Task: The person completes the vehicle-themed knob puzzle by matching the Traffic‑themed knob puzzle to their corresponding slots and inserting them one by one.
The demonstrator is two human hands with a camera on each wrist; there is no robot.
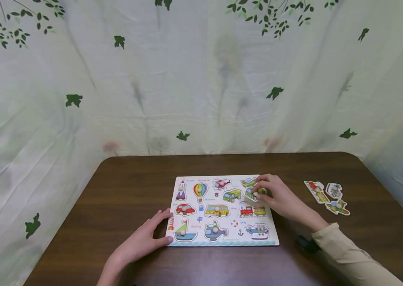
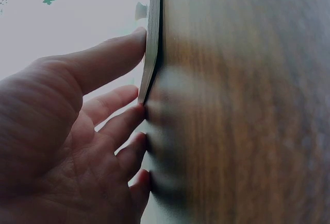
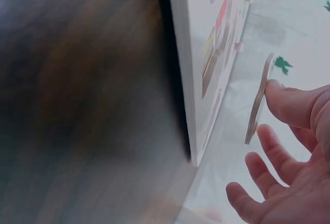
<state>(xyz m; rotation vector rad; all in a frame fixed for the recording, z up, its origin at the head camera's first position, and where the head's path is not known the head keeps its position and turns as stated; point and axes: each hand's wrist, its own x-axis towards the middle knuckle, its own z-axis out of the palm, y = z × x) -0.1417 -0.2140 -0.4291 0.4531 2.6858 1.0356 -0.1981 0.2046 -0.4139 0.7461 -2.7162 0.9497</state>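
A white wooden vehicle puzzle board [image 1: 235, 238] lies on the table with knobbed pictures such as a bus, a hot-air balloon and a sailboat. My left hand [image 1: 143, 237] rests at its left edge, thumb on the lower corner and fingers spread along the side; the left wrist view shows the fingertips right at the board's edge. Over the board's upper right, my right hand [image 1: 277, 196] pinches a puzzle piece [image 1: 249, 193] with a green and blue picture. In the right wrist view this thin piece [image 3: 260, 100] appears edge-on, held apart from the board, with the other fingers loosely bent.
To the right of the board lie three loose puzzle pieces: a long red and yellow one [image 1: 316, 192], a small whitish one [image 1: 334, 190] and a green plane-like one [image 1: 338, 207]. A dark object [image 1: 307, 244] is by the right wrist. A leaf-printed curtain [image 1: 201, 99] hangs behind the brown table [image 1: 130, 178].
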